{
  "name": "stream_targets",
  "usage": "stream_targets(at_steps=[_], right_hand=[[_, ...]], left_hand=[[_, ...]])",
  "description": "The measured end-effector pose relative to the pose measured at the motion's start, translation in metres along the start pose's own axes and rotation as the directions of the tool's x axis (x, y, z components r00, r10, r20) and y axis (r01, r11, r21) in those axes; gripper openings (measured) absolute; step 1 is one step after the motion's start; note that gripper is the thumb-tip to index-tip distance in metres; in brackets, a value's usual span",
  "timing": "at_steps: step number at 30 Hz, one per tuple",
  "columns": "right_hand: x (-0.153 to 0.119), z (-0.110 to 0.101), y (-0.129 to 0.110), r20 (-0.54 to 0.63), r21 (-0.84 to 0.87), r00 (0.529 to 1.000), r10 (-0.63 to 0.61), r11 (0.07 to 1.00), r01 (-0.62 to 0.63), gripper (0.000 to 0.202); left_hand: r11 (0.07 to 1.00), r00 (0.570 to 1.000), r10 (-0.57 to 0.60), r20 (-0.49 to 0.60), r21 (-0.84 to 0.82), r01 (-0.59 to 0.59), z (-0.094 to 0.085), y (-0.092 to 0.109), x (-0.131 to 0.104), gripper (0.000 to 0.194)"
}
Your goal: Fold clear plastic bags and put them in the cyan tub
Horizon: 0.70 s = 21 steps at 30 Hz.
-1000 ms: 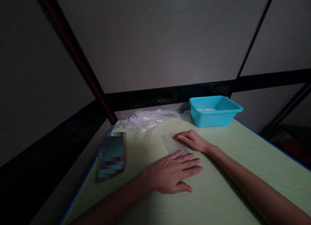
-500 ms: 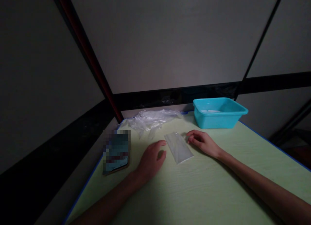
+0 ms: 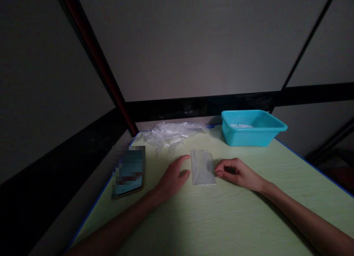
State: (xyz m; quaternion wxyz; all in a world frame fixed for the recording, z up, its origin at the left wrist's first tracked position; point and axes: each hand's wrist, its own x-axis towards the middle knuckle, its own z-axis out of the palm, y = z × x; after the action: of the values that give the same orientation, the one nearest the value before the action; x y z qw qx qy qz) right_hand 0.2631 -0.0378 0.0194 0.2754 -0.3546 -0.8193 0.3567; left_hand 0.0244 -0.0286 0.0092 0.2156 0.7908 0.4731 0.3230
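Note:
A small flat clear plastic bag (image 3: 203,168) lies on the table between my two hands, its sides nearly straight to me. My left hand (image 3: 174,176) rests at its left side, thumb and forefinger apart, with the forefinger's tip close by the upper left edge. At the right edge, my right hand (image 3: 239,173) has thumb and forefinger pinched together on the bag's side. The other fingers of that hand are curled and partly hidden.
Crumpled clear plastic wrapping (image 3: 174,133) lies at the back of the pale green table (image 3: 193,219). A turquoise basin (image 3: 251,136) with something white inside stands back right. A phone-like object (image 3: 129,173), partly pixelated, is at the left edge. Wall panels rise behind.
The plastic bag has turned from slanted to nearly straight. My right hand has come nearer to me, its fingertips now closed at the bag's right edge. My left hand has barely moved.

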Motion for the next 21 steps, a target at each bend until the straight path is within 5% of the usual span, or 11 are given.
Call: stream_targets(at_steps=[5, 10, 21], right_hand=[[-0.007, -0.004, -0.02, 0.169, -0.498, 0.937, -0.305, 0.794, 0.348, 0.022], [-0.01, 0.003, -0.023, 0.203, -0.688, 0.916, -0.345, 0.616, 0.384, 0.025], [-0.01, 0.008, -0.02, 0.294, -0.789, 0.895, -0.337, 0.443, 0.426, 0.023]], left_hand=[[0.98, 0.97, 0.194, -0.145, -0.017, -0.198, -0.001, 0.004, -0.006, 0.027], [0.885, 0.881, 0.463, -0.1, 0.097, -0.455, 0.002, 0.007, -0.012, 0.037], [0.903, 0.909, 0.415, 0.028, 0.109, -0.416, 0.002, 0.01, -0.012, 0.042]])
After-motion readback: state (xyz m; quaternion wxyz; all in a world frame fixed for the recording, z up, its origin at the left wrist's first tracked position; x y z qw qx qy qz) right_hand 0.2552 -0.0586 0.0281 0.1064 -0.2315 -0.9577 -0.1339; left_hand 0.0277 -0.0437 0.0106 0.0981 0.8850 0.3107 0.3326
